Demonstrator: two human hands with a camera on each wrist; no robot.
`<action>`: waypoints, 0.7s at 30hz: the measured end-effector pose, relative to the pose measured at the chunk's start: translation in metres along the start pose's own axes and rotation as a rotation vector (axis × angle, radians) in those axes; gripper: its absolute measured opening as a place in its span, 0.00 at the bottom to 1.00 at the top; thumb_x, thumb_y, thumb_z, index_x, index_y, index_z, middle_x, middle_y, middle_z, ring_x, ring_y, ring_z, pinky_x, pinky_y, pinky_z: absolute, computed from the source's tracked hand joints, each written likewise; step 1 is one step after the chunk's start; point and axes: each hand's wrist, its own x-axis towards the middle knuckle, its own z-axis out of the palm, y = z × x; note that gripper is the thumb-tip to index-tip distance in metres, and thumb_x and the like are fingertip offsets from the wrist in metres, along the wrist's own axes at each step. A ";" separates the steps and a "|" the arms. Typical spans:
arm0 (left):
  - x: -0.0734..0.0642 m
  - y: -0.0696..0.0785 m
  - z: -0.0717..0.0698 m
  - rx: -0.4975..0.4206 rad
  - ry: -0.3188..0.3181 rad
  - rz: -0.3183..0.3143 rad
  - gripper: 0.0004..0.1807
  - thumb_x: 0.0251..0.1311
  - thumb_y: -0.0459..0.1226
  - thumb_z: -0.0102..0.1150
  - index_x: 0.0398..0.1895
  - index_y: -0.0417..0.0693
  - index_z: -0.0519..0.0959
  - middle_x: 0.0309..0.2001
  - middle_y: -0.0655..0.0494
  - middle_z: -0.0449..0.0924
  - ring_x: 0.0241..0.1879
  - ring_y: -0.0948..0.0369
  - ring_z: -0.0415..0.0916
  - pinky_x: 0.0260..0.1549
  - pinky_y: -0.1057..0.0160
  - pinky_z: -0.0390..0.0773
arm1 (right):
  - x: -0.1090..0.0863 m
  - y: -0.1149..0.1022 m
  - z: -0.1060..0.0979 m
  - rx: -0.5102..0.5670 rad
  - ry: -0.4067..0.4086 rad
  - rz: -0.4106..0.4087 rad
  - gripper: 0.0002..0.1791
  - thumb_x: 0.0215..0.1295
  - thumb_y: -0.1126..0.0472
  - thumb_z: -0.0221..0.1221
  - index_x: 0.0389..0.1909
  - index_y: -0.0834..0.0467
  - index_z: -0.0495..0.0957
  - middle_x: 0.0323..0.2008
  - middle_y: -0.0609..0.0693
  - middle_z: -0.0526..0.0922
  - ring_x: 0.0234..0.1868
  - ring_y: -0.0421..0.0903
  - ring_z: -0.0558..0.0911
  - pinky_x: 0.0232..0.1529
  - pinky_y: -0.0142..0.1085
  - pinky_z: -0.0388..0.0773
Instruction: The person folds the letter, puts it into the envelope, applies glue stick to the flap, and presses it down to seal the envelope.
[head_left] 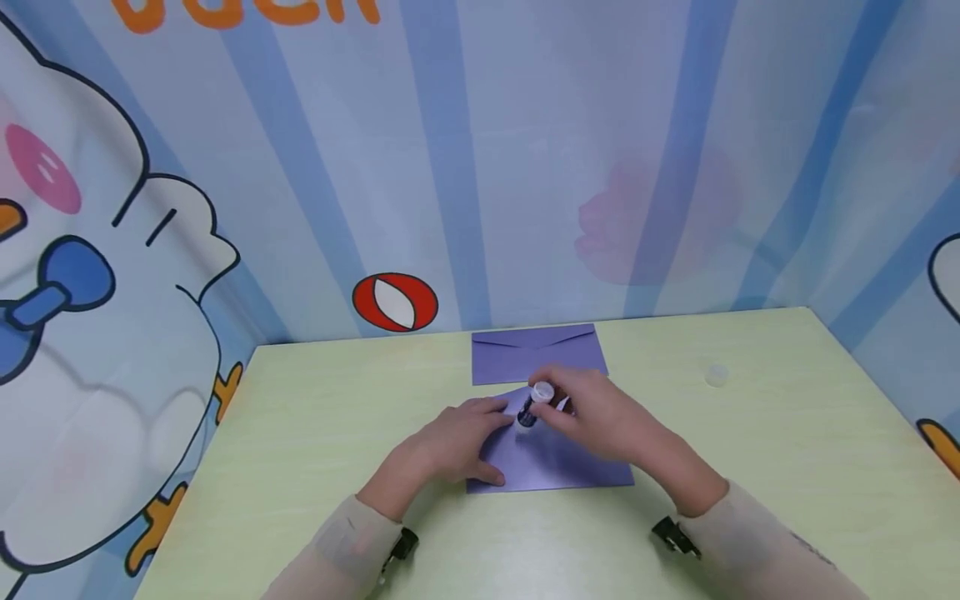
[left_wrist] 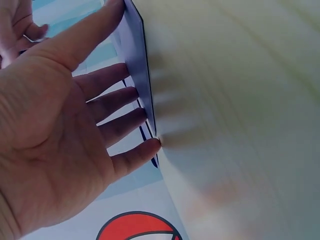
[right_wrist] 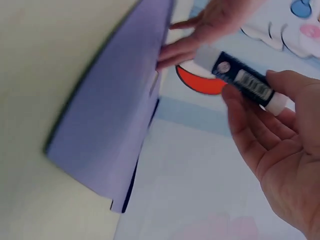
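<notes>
A purple envelope [head_left: 562, 467] lies on the table in front of the person. The left hand [head_left: 462, 442] rests on its left side with the fingers spread; in the left wrist view the fingertips [left_wrist: 131, 95] touch the envelope's edge. Over the envelope, the right hand [head_left: 600, 411] pinches a glue stick [head_left: 528, 412] between thumb and fingers, tilted with its lower end toward the paper. In the right wrist view the glue stick [right_wrist: 245, 82] shows a dark label with a barcode and pale ends. Whether its tip touches the paper I cannot tell.
Behind lies a second purple envelope [head_left: 517, 363] with its flap toward the back edge. A small translucent cap [head_left: 716, 375] sits on the right of the pale table [head_left: 337, 417]. A printed blue-striped backdrop [head_left: 517, 167] rises behind the table.
</notes>
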 end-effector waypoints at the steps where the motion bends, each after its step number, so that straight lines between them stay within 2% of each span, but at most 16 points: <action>1: 0.000 0.000 0.000 -0.005 0.004 -0.006 0.47 0.59 0.56 0.78 0.77 0.48 0.72 0.81 0.49 0.62 0.80 0.51 0.57 0.73 0.42 0.66 | 0.000 0.001 -0.003 0.030 0.031 -0.003 0.12 0.76 0.58 0.66 0.55 0.54 0.80 0.40 0.41 0.87 0.39 0.40 0.87 0.36 0.36 0.83; 3: 0.001 -0.001 0.000 -0.018 0.010 -0.015 0.47 0.57 0.56 0.79 0.76 0.47 0.73 0.80 0.50 0.63 0.80 0.51 0.57 0.73 0.41 0.66 | -0.001 0.003 -0.010 0.090 0.101 -0.008 0.11 0.74 0.58 0.68 0.52 0.54 0.81 0.38 0.41 0.87 0.35 0.40 0.87 0.33 0.36 0.83; 6: 0.001 -0.003 -0.002 -0.048 0.032 -0.013 0.48 0.56 0.55 0.80 0.76 0.46 0.73 0.79 0.50 0.66 0.79 0.51 0.58 0.72 0.41 0.66 | -0.001 0.006 -0.018 0.211 0.196 0.008 0.10 0.73 0.59 0.69 0.49 0.55 0.81 0.37 0.46 0.88 0.33 0.43 0.88 0.32 0.37 0.84; 8: 0.002 -0.003 -0.005 -0.088 0.071 0.002 0.47 0.55 0.54 0.81 0.75 0.45 0.73 0.76 0.50 0.68 0.77 0.51 0.61 0.71 0.42 0.67 | -0.001 0.008 -0.023 0.335 0.247 0.038 0.10 0.73 0.61 0.68 0.50 0.58 0.80 0.38 0.51 0.89 0.33 0.46 0.89 0.32 0.37 0.85; 10: 0.003 -0.004 -0.008 -0.148 0.137 0.024 0.46 0.56 0.52 0.82 0.74 0.42 0.74 0.73 0.49 0.72 0.73 0.50 0.66 0.70 0.44 0.69 | -0.001 0.010 -0.028 0.474 0.285 0.082 0.11 0.75 0.63 0.66 0.51 0.62 0.78 0.40 0.57 0.88 0.36 0.52 0.90 0.34 0.38 0.86; 13: 0.005 -0.004 -0.013 -0.280 0.255 0.049 0.42 0.59 0.47 0.80 0.72 0.40 0.74 0.68 0.47 0.76 0.68 0.50 0.72 0.67 0.47 0.72 | 0.000 0.012 -0.032 0.653 0.330 0.139 0.14 0.77 0.62 0.64 0.54 0.67 0.76 0.43 0.63 0.88 0.39 0.54 0.90 0.38 0.39 0.88; 16: 0.009 -0.001 -0.018 -0.441 0.362 0.058 0.38 0.62 0.43 0.78 0.73 0.42 0.74 0.66 0.46 0.77 0.65 0.49 0.75 0.65 0.47 0.76 | 0.001 0.011 -0.033 0.797 0.360 0.199 0.16 0.78 0.59 0.63 0.55 0.66 0.75 0.45 0.64 0.87 0.40 0.50 0.90 0.43 0.39 0.88; 21: 0.015 0.011 -0.022 -0.693 0.507 0.042 0.33 0.65 0.42 0.76 0.72 0.47 0.76 0.62 0.52 0.81 0.61 0.49 0.80 0.57 0.45 0.81 | 0.005 0.010 -0.026 1.066 0.373 0.268 0.13 0.79 0.57 0.62 0.54 0.61 0.75 0.43 0.55 0.88 0.39 0.44 0.88 0.42 0.33 0.85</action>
